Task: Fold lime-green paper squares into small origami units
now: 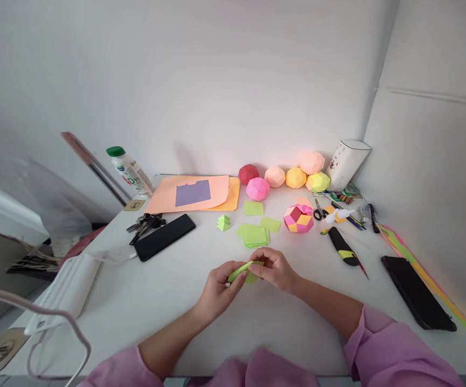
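My left hand [220, 287] and my right hand [275, 269] meet over the white table [168, 301], both pinching one piece of light green paper [244, 271] that is curled between the fingers. Just beyond the hands lies a small stack of green paper squares [253, 234]. A folded green paper piece [223, 222] stands to its left. A pink, yellow and red paper ball [299, 217] sits to the right of the stack.
Several paper balls [275, 176] line the back wall beside a white container [348, 164]. Orange sheets [194, 193], a bottle [130, 172], keys [146, 223] and a black phone [164, 236] lie left. Scissors [318, 210], a utility knife [343, 247] and another phone [418, 293] lie right.
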`<state>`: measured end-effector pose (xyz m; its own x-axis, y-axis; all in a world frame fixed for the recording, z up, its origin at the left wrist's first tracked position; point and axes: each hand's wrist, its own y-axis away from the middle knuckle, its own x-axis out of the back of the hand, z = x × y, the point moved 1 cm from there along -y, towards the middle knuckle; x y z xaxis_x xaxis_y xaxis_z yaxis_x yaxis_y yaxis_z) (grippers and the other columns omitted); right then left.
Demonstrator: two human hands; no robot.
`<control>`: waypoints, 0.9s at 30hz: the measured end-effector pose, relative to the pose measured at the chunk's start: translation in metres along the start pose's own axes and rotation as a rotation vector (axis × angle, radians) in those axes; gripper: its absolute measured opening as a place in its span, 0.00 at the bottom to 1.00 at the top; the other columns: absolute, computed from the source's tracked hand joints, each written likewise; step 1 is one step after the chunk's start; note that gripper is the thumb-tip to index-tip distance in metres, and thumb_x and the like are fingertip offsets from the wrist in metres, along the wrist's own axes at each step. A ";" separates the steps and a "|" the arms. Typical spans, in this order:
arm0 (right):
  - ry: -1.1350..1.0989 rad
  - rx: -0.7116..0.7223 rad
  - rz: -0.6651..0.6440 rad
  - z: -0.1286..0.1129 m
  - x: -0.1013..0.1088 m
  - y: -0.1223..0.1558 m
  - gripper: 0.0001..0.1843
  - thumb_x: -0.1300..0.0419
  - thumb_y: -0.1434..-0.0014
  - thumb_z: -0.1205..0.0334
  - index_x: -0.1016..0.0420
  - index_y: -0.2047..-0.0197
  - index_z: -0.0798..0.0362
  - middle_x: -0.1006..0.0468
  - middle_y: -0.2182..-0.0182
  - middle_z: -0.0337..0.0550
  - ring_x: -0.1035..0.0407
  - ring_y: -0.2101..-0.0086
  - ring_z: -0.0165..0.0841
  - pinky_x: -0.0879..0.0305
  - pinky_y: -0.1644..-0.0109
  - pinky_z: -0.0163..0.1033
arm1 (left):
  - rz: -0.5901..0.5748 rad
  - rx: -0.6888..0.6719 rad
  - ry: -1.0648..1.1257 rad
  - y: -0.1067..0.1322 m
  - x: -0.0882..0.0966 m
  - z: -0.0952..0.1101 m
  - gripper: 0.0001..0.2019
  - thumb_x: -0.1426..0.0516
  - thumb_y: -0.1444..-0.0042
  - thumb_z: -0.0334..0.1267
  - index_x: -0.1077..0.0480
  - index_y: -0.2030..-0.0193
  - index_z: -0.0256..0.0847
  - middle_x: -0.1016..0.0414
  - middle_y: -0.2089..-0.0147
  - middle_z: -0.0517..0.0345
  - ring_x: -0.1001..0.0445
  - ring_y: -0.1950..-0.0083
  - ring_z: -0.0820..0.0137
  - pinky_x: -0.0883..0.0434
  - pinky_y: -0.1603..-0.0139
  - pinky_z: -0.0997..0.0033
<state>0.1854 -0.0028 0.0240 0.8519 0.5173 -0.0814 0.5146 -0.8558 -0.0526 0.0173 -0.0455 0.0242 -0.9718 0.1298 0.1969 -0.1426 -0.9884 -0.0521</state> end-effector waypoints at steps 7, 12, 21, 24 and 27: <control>0.015 -0.006 -0.002 -0.001 -0.001 0.000 0.13 0.37 0.48 0.54 0.30 0.68 0.55 0.34 0.78 0.36 0.43 0.78 0.24 0.45 0.77 0.31 | 0.007 0.041 0.052 0.000 0.001 0.001 0.12 0.41 0.49 0.45 0.23 0.63 0.41 0.25 0.74 0.56 0.31 0.73 0.68 0.35 0.75 0.74; 0.030 -0.012 0.000 -0.001 -0.001 0.001 0.12 0.37 0.48 0.54 0.30 0.69 0.55 0.34 0.77 0.36 0.43 0.78 0.24 0.46 0.77 0.31 | -0.013 0.030 -0.001 0.001 0.001 0.000 0.12 0.43 0.48 0.45 0.23 0.64 0.40 0.30 0.80 0.59 0.33 0.75 0.69 0.36 0.75 0.74; 0.075 0.036 -0.005 -0.003 -0.001 0.002 0.10 0.38 0.47 0.57 0.30 0.70 0.55 0.35 0.76 0.37 0.42 0.75 0.26 0.44 0.72 0.33 | -0.054 0.045 -0.047 0.001 0.000 -0.001 0.15 0.46 0.45 0.46 0.24 0.63 0.38 0.38 0.85 0.64 0.41 0.82 0.74 0.40 0.79 0.75; 0.074 0.043 -0.019 -0.007 -0.002 0.002 0.10 0.39 0.46 0.57 0.30 0.71 0.55 0.36 0.77 0.36 0.43 0.75 0.26 0.45 0.73 0.33 | -0.066 0.069 -0.015 0.001 0.000 0.000 0.16 0.45 0.46 0.48 0.25 0.63 0.37 0.39 0.85 0.65 0.42 0.83 0.76 0.41 0.80 0.75; 0.090 0.043 -0.021 -0.010 -0.001 0.003 0.12 0.41 0.44 0.56 0.30 0.72 0.55 0.36 0.78 0.37 0.44 0.77 0.26 0.46 0.74 0.33 | -0.072 0.127 0.054 0.001 0.000 -0.001 0.19 0.45 0.47 0.51 0.25 0.63 0.36 0.41 0.86 0.66 0.43 0.84 0.76 0.43 0.82 0.76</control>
<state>0.1868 -0.0062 0.0341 0.8472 0.5312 0.0095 0.5295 -0.8428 -0.0964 0.0175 -0.0467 0.0235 -0.9690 0.2019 0.1425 -0.1912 -0.9779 0.0850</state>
